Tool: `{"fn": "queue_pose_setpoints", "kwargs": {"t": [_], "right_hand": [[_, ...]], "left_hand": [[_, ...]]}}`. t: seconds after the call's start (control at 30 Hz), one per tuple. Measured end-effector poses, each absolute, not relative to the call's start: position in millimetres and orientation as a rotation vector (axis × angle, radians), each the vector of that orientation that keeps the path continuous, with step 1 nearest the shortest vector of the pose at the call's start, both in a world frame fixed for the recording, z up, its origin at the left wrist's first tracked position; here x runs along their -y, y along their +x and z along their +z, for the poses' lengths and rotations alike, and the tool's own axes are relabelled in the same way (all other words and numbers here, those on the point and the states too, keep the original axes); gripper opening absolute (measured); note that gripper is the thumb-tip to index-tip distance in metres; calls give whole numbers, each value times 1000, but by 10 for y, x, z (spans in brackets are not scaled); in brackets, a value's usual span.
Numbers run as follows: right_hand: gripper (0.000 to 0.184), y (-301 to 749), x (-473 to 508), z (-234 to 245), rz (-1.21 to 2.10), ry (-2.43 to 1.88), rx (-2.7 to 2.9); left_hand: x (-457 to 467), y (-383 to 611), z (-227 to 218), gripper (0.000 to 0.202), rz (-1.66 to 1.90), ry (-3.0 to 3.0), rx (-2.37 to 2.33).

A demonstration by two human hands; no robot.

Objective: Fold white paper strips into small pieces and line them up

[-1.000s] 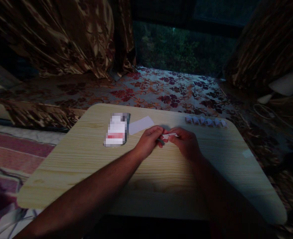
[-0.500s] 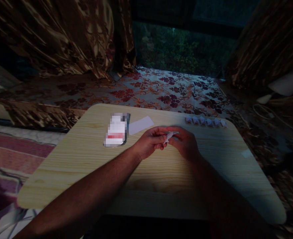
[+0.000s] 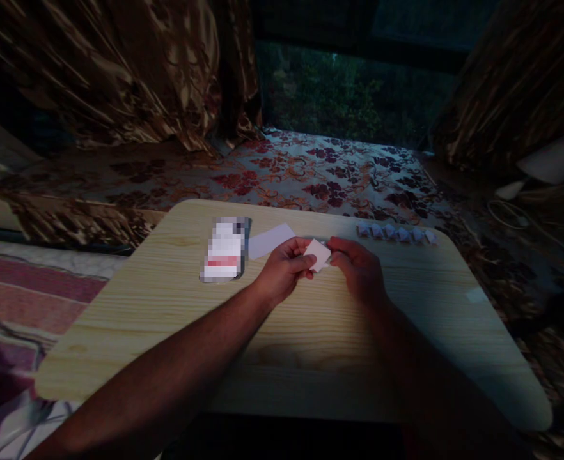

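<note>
My left hand (image 3: 286, 268) pinches a small square of folded white paper (image 3: 317, 254), its thumb lying across the front. On the paper's right side, my right hand (image 3: 357, 262) is closed with thumb and finger at the paper's edge. Both hands are above the middle of the wooden table. Just behind the left hand lies a flat white paper strip (image 3: 271, 241). Several small folded paper pieces (image 3: 397, 232) stand in a row beyond the right hand.
A phone (image 3: 224, 250), blurred by pixels, lies at the left of the wooden table (image 3: 167, 326). One white scrap (image 3: 476, 294) is near its right edge. Behind are a flower-patterned cloth (image 3: 330, 169) and brown curtains (image 3: 167, 70). A white lamp (image 3: 553, 158) stands at right.
The folded paper has turned, so a broad flat square face shows where a narrow folded shape showed before. My right fingers have shifted to its right edge.
</note>
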State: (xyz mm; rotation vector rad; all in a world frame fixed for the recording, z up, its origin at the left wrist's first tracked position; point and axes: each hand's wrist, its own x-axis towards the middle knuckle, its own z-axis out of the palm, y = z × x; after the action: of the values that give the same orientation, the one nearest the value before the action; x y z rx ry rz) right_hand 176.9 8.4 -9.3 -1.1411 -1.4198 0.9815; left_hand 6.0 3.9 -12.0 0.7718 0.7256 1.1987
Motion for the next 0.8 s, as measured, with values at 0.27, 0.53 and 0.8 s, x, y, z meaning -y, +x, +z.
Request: {"fn": "queue_pose_setpoints", "kwargs": {"t": [0.27,0.53,0.8], "right_hand": [[29,1750,-63,-30,932,-1309,1321],[23,1741,-61,-13,1019,-1228,1270],[35,1711,-11,-65,1131,-1134,1445]], "left_hand": [[-22,85,-96,34,1281,848,-799],[-43,73,-132,37,1359,950,-797],[-38,86,-152,36,1364,916,-877]]}}
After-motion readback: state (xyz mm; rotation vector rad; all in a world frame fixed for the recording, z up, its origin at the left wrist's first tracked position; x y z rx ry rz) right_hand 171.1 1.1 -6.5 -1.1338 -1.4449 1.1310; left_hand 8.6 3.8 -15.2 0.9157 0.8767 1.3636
